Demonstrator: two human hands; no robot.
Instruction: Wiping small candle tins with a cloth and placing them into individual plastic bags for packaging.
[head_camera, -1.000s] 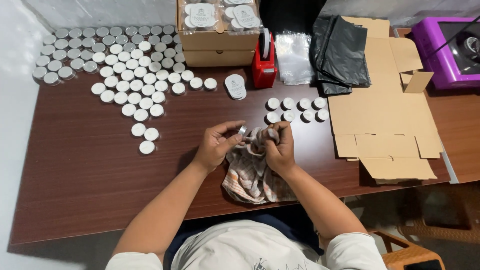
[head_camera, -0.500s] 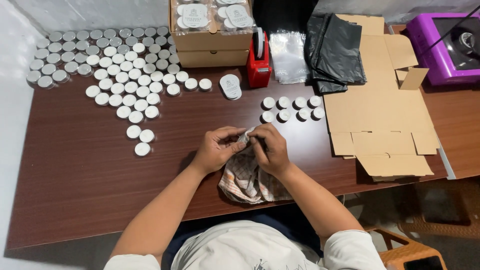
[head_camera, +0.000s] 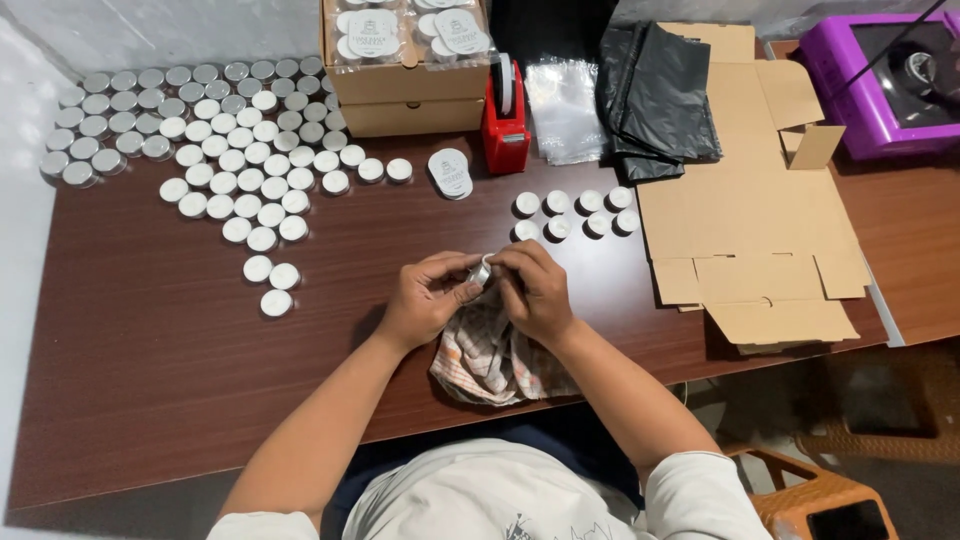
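Observation:
My left hand (head_camera: 428, 296) and my right hand (head_camera: 532, 290) meet over the brown table (head_camera: 150, 380), both pinching one small round silver tin (head_camera: 481, 270) between the fingertips. A checked cloth (head_camera: 492, 355) hangs under my right hand and lies bunched on the table in front of me. Whether the right hand also grips the cloth is unclear. A small cluster of round tins (head_camera: 575, 212) sits just beyond my hands. Several more tins (head_camera: 210, 140) cover the table's far left.
Stacked cardboard boxes (head_camera: 405, 85) with lid packs stand at the back, beside a red tape dispenser (head_camera: 506, 125), clear bags (head_camera: 565, 105) and black bags (head_camera: 655, 95). A flattened cardboard box (head_camera: 755, 230) lies right, a purple machine (head_camera: 885, 80) beyond it. An orange stool (head_camera: 810, 495) stands below.
My hands stay together on the small tin with only slight finger shifts. The camera has tilted a little, so the table sits slightly lower in view.

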